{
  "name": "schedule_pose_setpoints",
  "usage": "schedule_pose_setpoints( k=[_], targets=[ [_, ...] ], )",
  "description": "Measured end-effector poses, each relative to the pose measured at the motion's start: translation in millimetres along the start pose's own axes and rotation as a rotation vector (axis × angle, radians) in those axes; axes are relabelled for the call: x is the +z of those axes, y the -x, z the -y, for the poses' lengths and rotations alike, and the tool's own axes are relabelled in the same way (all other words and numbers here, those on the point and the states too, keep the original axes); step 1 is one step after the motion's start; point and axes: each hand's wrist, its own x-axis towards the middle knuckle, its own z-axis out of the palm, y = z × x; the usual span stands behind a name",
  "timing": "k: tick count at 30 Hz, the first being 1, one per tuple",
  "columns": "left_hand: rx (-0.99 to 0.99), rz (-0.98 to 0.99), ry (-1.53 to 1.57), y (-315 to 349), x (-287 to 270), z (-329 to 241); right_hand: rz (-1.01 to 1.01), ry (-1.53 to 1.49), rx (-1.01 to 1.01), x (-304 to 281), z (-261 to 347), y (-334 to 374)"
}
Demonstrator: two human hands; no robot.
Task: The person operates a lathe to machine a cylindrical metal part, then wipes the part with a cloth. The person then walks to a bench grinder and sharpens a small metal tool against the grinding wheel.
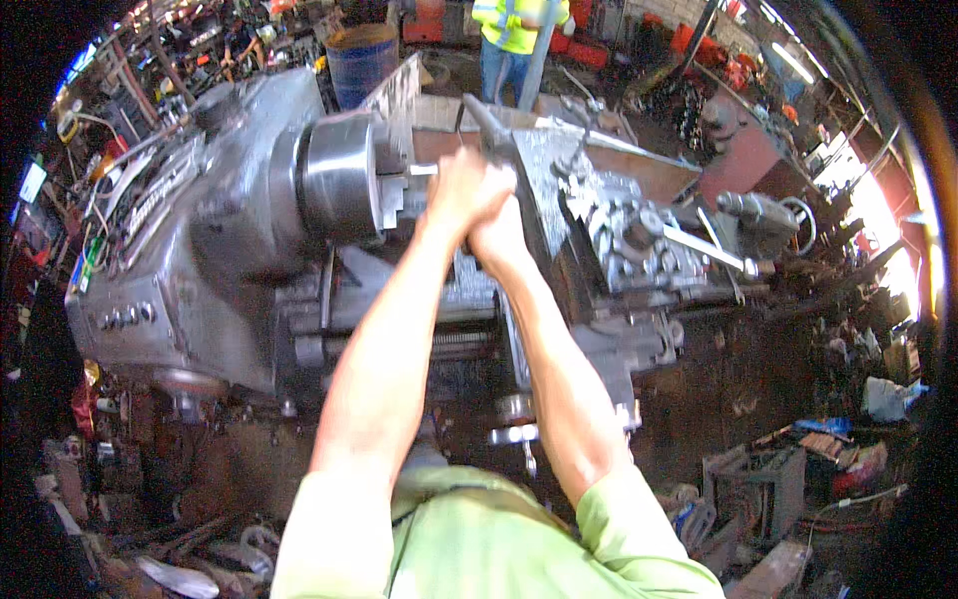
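Both my arms reach forward over a large metal lathe, and the hands meet beside its chuck. My left hand (457, 188) is closed, fingers wrapped round. Close against it, my right hand (495, 218) is closed too. What they grip is hidden and smeared by motion. A dark tapered bar (487, 125) rises just beyond the hands; I cannot tell whether they touch it. To the left is the shiny round chuck (339, 175), with stepped jaws (392, 200) facing the hands. The metal-littered carriage (624, 235) lies to the right.
The grey headstock (190, 220) fills the left side. A long handle (704, 248) slants across the carriage, near the tailstock (758, 212). A blue drum (362, 70) and a person in a yellow vest (511, 30) stand behind. A metal frame (753, 484) stands low at right.
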Motion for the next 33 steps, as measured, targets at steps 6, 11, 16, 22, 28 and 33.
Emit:
schedule_pose_setpoints(
  k=[6, 11, 16, 22, 28, 33],
  targets=[
    [0.016, 0.091, 0.072, 146.7, -6.9, -0.2, -0.030, 0.238, 0.047, -5.0, 19.3, 138.9],
    [0.119, 0.084, 0.200, 157.0, -12.7, 6.1, -0.001, 0.028, 0.112, -3.7, 30.6, 144.3],
    [0.011, 0.086, -0.040, 24.9, -0.4, -7.6, -0.036, -0.033, 0.051, -3.1, 9.3, 26.3],
    [0.100, -0.057, -0.058, 129.9, -10.0, -7.9, -0.058, 0.036, -0.026, -5.3, 21.8, 121.8],
    [0.142, -0.022, 0.217, 152.1, -21.3, -7.5, 0.009, 0.168, 0.070, -6.0, 33.6, 143.1],
    [0.112, -0.075, 0.121, 32.6, 1.2, 13.9, 0.009, 0.086, -0.032, 3.7, 1.6, 24.1]
  ],
)
